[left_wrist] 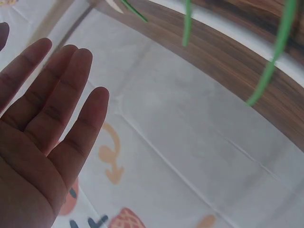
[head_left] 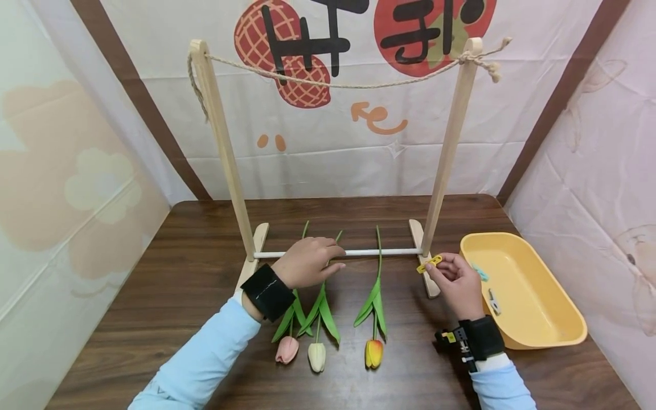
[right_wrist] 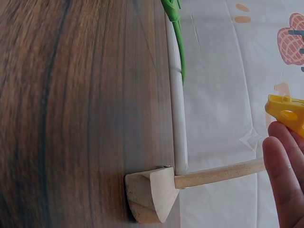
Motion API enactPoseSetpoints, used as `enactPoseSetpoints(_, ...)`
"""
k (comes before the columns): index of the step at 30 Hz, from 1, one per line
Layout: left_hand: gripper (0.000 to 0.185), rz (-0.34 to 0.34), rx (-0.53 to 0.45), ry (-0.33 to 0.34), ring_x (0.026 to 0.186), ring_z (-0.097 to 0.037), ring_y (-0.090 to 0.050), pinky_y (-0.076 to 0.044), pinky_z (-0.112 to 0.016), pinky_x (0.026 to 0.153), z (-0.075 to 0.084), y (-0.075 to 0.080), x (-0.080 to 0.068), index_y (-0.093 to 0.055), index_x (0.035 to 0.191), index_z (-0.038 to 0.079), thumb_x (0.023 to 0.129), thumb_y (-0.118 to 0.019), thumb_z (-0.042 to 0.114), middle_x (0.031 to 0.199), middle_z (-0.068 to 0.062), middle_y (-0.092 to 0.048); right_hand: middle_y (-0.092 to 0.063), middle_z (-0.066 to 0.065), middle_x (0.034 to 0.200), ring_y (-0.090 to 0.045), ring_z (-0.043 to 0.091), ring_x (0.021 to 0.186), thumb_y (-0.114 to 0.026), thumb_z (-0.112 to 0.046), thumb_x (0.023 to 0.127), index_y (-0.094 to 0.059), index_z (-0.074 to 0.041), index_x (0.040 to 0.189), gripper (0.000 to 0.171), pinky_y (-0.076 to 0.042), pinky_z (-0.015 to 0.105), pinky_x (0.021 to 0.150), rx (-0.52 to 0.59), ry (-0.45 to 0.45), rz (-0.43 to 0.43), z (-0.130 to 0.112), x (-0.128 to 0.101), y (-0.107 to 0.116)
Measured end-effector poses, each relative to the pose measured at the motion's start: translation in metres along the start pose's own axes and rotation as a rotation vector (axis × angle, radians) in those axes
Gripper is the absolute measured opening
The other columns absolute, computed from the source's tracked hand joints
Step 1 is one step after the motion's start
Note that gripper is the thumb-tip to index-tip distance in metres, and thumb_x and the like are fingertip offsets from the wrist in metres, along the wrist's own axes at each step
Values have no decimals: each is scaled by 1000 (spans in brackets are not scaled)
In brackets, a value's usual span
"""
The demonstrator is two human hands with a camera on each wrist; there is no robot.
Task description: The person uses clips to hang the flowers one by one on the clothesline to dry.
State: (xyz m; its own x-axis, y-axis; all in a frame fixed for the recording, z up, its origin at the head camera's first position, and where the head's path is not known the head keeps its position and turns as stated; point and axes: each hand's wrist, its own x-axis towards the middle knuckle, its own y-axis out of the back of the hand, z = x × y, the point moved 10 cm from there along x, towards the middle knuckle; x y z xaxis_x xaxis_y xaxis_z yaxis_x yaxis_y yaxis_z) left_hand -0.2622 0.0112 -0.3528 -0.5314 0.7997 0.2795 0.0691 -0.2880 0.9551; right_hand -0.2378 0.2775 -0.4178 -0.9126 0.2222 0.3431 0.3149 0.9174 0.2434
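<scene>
In the head view my right hand [head_left: 461,287] pinches a yellow clothespin [head_left: 429,263] by the right foot of a wooden stand; the right wrist view shows the clothespin [right_wrist: 287,111] at its right edge. My left hand [head_left: 307,262] is above the stems of the left tulips, its fingers extended and holding nothing; in the left wrist view its palm [left_wrist: 28,156] shows. A pink tulip [head_left: 287,349], a white tulip [head_left: 316,357] and a yellow-orange tulip [head_left: 374,353] lie on the table, blooms toward me. Their stems cross the stand's white bar [head_left: 384,252]; the hand hides part of the left ones.
The wooden stand has two posts, a left one [head_left: 220,131] and a right one [head_left: 451,142]. A rope [head_left: 353,86] sags between their tops. On the right stands a yellow basin [head_left: 543,285] with a teal clothespin [head_left: 480,273] and a grey clothespin [head_left: 494,302] inside.
</scene>
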Motion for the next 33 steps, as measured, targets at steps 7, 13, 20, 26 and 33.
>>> enactPoseSetpoints(7,25,-38,-56,-9,86,-17,-63,-50,-32,75,11,-8,24,-70,112,6,96,-64,25,101,-7,-66,-68,25,91,-65,4,74,-73,1,86,-61,10,102,22,-50,15,67,-9,-28,5,-6,-2,3)
enactPoseSetpoints(13,28,-66,-91,3,91,-16,-64,-50,-31,78,17,-20,42,-70,114,7,98,-61,28,105,-7,-67,-69,20,91,-64,1,75,-75,-6,86,-62,6,103,24,-50,15,67,-18,-25,22,2,-2,6)
enactPoseSetpoints(20,33,-120,-223,80,97,-17,-64,-49,-31,81,16,-39,61,-68,118,7,100,-58,31,112,-7,-68,-70,15,88,-65,5,74,-76,-12,86,-62,4,101,26,-51,17,66,-31,3,27,6,-1,7)
enactPoseSetpoints(26,32,-156,-342,182,77,-9,-63,-48,-27,75,8,-60,72,-69,117,6,100,-58,30,96,-2,-70,-70,17,89,-64,4,75,-76,-11,86,-63,4,101,25,-50,15,67,-36,-13,21,7,-2,6)
enactPoseSetpoints(33,25,-162,-397,357,68,-10,-58,-46,-27,68,-9,-78,78,-73,103,9,98,-60,30,86,0,-69,-69,22,89,-62,1,74,-73,-4,87,-62,8,101,22,-48,13,67,-60,-8,12,-17,-5,7)
